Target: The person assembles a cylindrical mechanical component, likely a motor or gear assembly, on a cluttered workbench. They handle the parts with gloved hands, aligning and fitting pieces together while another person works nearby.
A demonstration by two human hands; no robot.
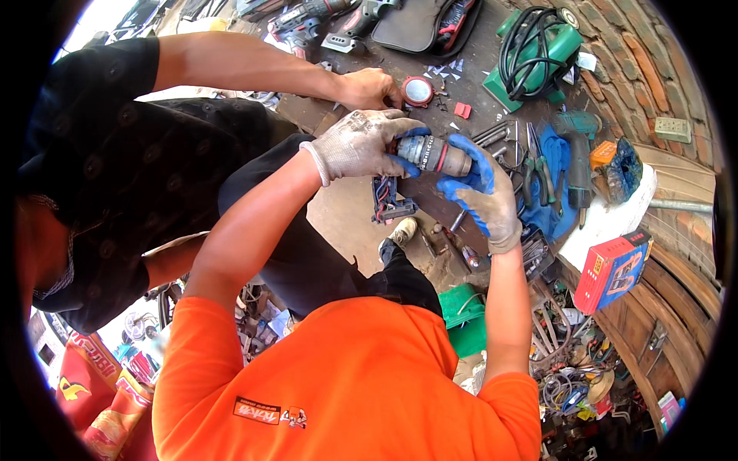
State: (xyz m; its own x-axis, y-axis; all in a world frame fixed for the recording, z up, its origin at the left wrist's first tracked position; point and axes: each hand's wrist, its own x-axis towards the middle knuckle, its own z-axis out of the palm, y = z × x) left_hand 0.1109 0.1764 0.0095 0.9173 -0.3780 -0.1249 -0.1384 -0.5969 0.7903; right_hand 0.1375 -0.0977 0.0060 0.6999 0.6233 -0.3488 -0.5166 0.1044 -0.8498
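My left hand (365, 144), in a grey work glove with blue palm coating, is closed around the body of a cordless drill (425, 153). The drill's collar and grey chuck point to the right. My right hand (486, 188), gloved the same way, is held at the chuck end with thumb and fingers spread around it; I cannot tell whether they touch it. Below my left hand a dark frame-like part (392, 201) with red edges shows; whether it joins the drill is unclear. Just beyond lie a red-rimmed round tin (417, 91) and a small red piece (462, 111).
Close on my left, a co-worker's bare hand (370, 88) rests on the bench. Further back are other power tools (304, 27), an open black case (407, 27) and a green machine with coiled cable (534, 58). Pliers (540, 173), a teal drill (578, 146) and a red-blue box (613, 270) lie right.
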